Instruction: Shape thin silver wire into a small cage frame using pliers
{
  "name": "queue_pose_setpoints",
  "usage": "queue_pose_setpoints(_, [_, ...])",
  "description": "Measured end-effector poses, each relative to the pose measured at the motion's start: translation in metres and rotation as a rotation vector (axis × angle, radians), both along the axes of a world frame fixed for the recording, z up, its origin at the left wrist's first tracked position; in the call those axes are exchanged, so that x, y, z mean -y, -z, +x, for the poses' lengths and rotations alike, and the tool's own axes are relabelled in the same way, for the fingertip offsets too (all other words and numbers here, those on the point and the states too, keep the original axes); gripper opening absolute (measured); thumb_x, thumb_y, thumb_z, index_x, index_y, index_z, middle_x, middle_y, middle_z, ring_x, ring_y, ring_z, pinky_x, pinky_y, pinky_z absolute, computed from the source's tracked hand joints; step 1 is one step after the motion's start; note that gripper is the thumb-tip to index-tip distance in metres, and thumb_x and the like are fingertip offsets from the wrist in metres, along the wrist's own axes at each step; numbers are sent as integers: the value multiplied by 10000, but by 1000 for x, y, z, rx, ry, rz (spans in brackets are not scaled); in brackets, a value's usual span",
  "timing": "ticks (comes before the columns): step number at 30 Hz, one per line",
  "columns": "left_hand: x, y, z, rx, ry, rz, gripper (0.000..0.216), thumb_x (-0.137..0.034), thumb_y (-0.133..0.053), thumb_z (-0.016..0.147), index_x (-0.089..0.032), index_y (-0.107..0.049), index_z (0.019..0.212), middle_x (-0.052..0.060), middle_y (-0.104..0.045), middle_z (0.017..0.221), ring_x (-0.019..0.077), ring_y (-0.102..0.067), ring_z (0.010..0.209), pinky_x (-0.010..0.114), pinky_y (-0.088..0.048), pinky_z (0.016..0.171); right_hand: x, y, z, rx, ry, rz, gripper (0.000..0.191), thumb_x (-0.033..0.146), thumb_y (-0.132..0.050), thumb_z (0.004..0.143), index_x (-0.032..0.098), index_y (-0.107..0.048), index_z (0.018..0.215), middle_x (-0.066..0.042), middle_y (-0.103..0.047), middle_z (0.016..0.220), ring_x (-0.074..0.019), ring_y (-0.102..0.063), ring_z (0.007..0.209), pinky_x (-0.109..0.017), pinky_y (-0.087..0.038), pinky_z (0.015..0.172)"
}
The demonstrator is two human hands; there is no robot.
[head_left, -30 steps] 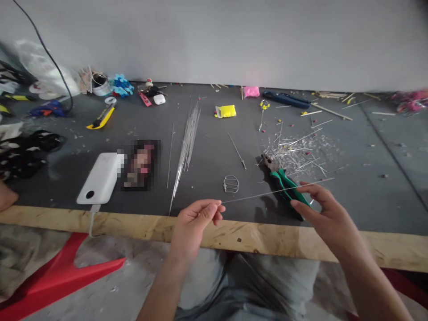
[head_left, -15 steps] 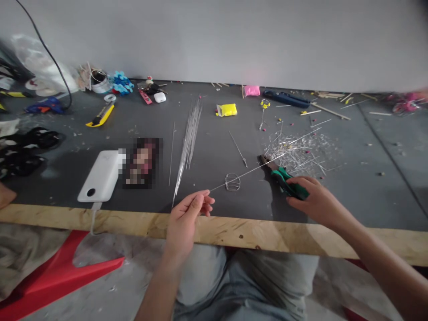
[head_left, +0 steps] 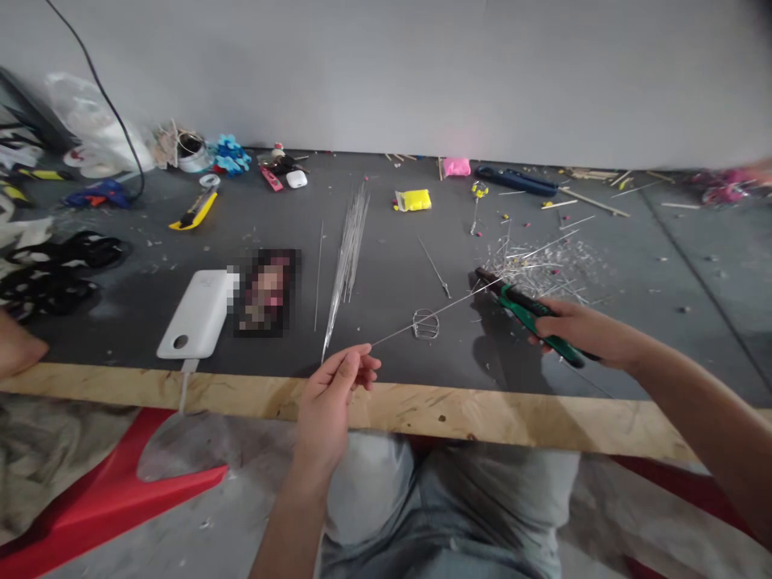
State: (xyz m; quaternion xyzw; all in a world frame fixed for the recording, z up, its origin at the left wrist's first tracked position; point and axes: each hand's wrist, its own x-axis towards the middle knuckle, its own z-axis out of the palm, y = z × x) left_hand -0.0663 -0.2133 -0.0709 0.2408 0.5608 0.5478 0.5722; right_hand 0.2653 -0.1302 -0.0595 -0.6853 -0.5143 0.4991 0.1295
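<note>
Between thumb and forefinger of my left hand (head_left: 334, 382), closed near the table's front edge, is one end of a thin metal wire (head_left: 395, 330). It runs up and right past the jaws of the green-and-black pliers (head_left: 523, 312); whether the jaws grip it I cannot tell. My right hand (head_left: 572, 328) is wrapped round the plier handles. Under the wire lies a small round bent-wire frame (head_left: 425, 324) with crossbars. A short wire piece with a twisted end (head_left: 435, 269) rests behind it. Beyond the pliers spreads a pile of wire clippings (head_left: 543, 265).
A bundle of straight wires (head_left: 346, 257) lies left of centre. Farther left are a white power bank (head_left: 196, 314), a pixelated dark object (head_left: 268, 293) and a yellow cutter (head_left: 196, 211). Yellow (head_left: 413, 200) and pink packets (head_left: 457, 166) lie toward the wall. Another person's arm (head_left: 18, 346) shows at left.
My right hand has shifted its hold on the pliers and turned them, so the handles show more fully. My left hand still pinches the wire. The view has shifted slightly.
</note>
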Motion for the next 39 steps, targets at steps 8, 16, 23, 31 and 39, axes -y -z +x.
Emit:
queue_pose_setpoints(8, [-1, -6, 2, -42, -50, 26, 227, -346, -691, 798, -156, -727, 916, 35, -699, 754, 120, -600, 677, 242, -471, 645, 69, -12, -11, -338, -28, -113, 349, 210, -673, 661, 207, -743, 1003, -70, -746, 964, -289, -650, 931, -355, -517, 778])
queue_pose_setpoints(16, [1, -26, 19, -201, 66, 37, 248, -380, -643, 837, -180, -734, 952, 48, -717, 807, 148, -629, 731, 257, -513, 691, 102, -28, -47, -518, -75, -49, 417, 257, -751, 614, 284, -760, 1030, -66, -690, 1194, -359, -573, 1175, -518, -399, 1020])
queue_pose_setpoints(23, [6, -36, 21, -367, 172, 67, 203, -343, -611, 859, -206, -744, 926, 42, -731, 790, 147, -635, 711, 246, -523, 704, 102, -26, -63, -577, -59, -38, 391, 234, -712, 656, 266, -742, 1045, -59, -620, 1294, -322, -498, 1262, -489, -356, 1063])
queue_pose_setpoints(31, [7, -40, 24, -363, 100, 70, 194, -340, -627, 841, -195, -750, 878, 50, -722, 747, 171, -645, 718, 270, -529, 703, 94, -26, -79, -420, -192, 9, 298, 67, -538, 637, 197, -664, 873, -23, -649, 950, -206, -596, 868, -287, -487, 748])
queue_pose_setpoints(39, [3, -27, 30, -148, -24, 109, 156, -321, -660, 822, -187, -729, 863, 23, -701, 710, 132, -624, 666, 243, -511, 663, 97, -24, -86, -411, -165, 11, 312, 45, -508, 616, 189, -615, 872, 0, -607, 831, -172, -554, 766, -257, -452, 662])
